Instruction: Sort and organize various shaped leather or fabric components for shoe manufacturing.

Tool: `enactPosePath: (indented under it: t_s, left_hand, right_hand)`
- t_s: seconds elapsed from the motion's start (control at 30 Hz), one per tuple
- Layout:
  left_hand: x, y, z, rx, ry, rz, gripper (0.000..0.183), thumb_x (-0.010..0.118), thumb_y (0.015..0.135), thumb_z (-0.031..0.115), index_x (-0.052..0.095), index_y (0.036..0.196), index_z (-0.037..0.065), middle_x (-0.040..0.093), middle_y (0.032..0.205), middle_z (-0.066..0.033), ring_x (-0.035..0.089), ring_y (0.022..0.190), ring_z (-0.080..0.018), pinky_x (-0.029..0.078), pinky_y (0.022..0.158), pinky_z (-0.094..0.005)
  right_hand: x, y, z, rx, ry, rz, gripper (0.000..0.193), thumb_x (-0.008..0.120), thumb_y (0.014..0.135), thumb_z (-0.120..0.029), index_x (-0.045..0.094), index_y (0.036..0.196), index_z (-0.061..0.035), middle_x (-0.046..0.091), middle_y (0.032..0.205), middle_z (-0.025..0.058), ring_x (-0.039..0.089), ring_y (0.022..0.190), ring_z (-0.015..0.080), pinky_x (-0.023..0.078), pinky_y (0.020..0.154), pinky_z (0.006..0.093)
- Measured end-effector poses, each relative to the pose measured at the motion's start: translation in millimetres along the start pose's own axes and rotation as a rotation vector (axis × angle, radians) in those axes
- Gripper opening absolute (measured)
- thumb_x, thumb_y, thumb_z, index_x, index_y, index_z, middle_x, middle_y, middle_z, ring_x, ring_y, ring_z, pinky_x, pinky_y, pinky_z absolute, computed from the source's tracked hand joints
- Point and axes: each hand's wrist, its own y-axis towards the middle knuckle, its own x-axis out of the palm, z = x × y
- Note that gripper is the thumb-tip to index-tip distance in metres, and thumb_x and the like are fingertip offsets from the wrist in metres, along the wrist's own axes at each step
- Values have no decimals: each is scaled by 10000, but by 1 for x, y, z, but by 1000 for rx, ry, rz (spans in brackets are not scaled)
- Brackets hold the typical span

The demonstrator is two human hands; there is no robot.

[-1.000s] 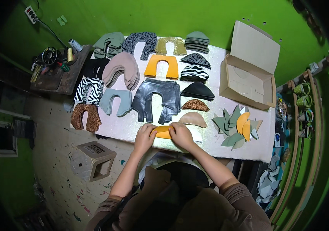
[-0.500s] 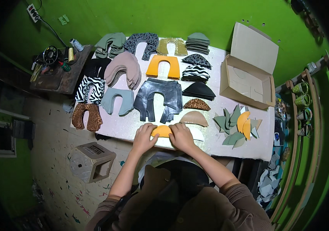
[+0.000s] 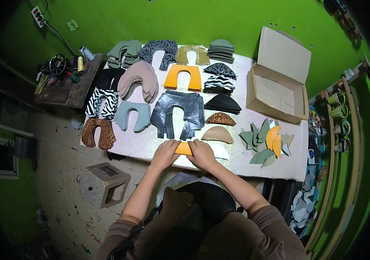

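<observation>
At the table's front edge, my left hand (image 3: pixel 165 155) and my right hand (image 3: pixel 202 154) grip the two ends of a small orange half-moon stack (image 3: pixel 183 149), with only its middle showing between them. Just beyond lies a pile of shiny black U-shaped pieces (image 3: pixel 161 113). Right of it, a ribbed beige half-moon piece (image 3: pixel 218 134) and a leopard-print half-moon piece (image 3: pixel 221 118) lie near my right hand. A white half-moon piece (image 3: pixel 219 151) lies partly hidden beside that hand. Farther back are orange U-shaped pieces (image 3: pixel 172 79).
More U-shaped stacks, including zebra-print ones (image 3: pixel 93 104), fill the left of the table. An open cardboard box (image 3: pixel 276 112) stands at the right, behind loose green and orange leaf-shaped pieces (image 3: pixel 261 133). A sewing machine table (image 3: pixel 63 93) is at far left, a stool (image 3: pixel 102 182) below it.
My hands have drawn closer over the orange half-moon stack, covering more of its ends. Its rounded outline is less visible now. The other pieces lie where they were.
</observation>
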Motion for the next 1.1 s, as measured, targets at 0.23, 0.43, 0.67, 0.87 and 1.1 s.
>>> enactPosePath:
  t_s: [0.23, 0.43, 0.67, 0.87, 1.1]
  left_hand:
    - [-4, -4, 19, 61, 77, 169, 506, 667, 686, 256, 545, 1133, 51, 506, 1142, -139, 472, 1083, -313, 382, 895, -407]
    - [-1, 14, 62, 117, 87, 298, 401, 626, 694, 185, 568, 1067, 52, 521, 1104, -137, 483, 1054, -316, 368, 894, -414]
    - [35, 73, 133, 352, -22, 177, 288, 604, 745, 157, 592, 1015, 57, 559, 987, -96, 527, 954, -270, 397, 834, -377]
    - [77, 116, 192, 389, -52, 94, 245, 578, 780, 138, 587, 1017, 75, 554, 990, -92, 525, 944, -279, 406, 823, -384]
    - [120, 144, 249, 294, -65, 56, 234, 564, 801, 147, 583, 1022, 72, 555, 1000, -92, 524, 943, -281, 406, 821, -373]
  right_hand:
    - [-6, -8, -3, -112, -46, 209, 610, 699, 682, -297, 493, 1174, 0, 524, 986, 133, 498, 939, 293, 400, 800, 388]
    - [-39, -35, 18, -122, 91, 395, 134, 620, 759, -156, 600, 845, -56, 562, 856, 85, 533, 876, 272, 405, 778, 380]
    - [-88, -86, 92, 111, 128, 534, 161, 648, 770, -206, 613, 720, -57, 583, 737, 59, 557, 764, 263, 422, 697, 377]
    - [-140, -115, 178, 194, -71, 541, 139, 607, 756, -128, 625, 880, -69, 570, 949, 65, 507, 972, 258, 396, 809, 384]
    - [-169, -138, 261, 147, -406, 121, 263, 548, 740, -62, 579, 999, -89, 538, 1042, 104, 466, 1087, 269, 287, 1014, 482]
